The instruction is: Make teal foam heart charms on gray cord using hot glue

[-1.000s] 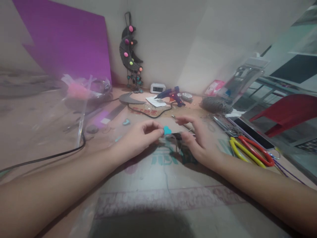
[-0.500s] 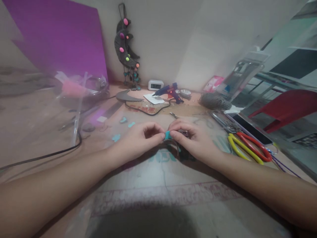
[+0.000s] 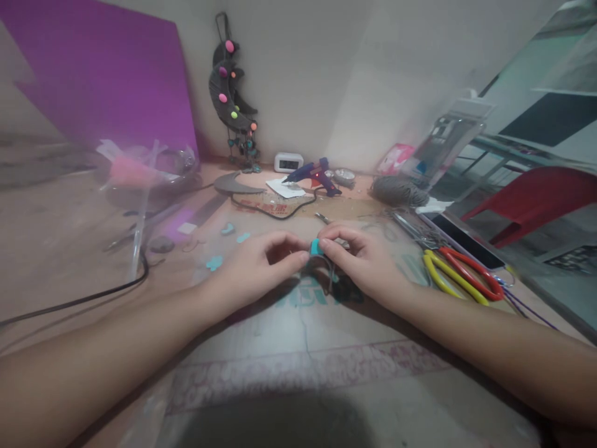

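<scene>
A small teal piece [image 3: 316, 247] is held up between my two hands over the middle of the table. The thumb and fingers of my right hand [image 3: 361, 255] pinch its right side. My left hand [image 3: 268, 258] is closed too, its thumb and fingertips meeting at the piece's lower left edge. Below the piece hangs a thin grey cord [image 3: 332, 277]; how it is joined is hidden. To the left of my left hand lie a flat teal flower-shaped cutout [image 3: 214, 263] and smaller teal cutouts [image 3: 243, 238].
A glue gun [image 3: 310, 176] with a lit red light rests at the back, near a grey crescent [image 3: 237, 183] and a white clock [image 3: 288, 163]. Right stand grey yarn [image 3: 400, 191], a phone [image 3: 466, 239] and red-and-yellow-handled scissors [image 3: 459, 277]. A decorated moon hanging [image 3: 228, 93] is on the wall.
The teal piece has turned between my fingers and shows a broader face. My left fingertips have shifted to its lower edge. The grey cord shows more clearly. The view has shifted slightly.
</scene>
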A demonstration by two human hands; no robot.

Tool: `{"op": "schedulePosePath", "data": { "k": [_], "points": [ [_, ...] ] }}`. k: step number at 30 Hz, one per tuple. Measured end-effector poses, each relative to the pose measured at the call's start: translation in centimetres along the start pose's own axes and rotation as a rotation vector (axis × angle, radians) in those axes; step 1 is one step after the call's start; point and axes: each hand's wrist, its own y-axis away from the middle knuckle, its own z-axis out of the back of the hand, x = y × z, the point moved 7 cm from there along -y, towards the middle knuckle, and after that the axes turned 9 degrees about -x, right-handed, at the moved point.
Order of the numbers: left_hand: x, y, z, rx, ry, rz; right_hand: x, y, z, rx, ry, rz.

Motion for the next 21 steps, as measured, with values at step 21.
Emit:
{"op": "schedulePosePath", "data": {
  "k": [21],
  "points": [
    [-0.1,-0.1,0.3,-0.043,-0.066,0.004,0.2,0.4,0.0,0.027,-0.096,-0.02]
  ]
}}
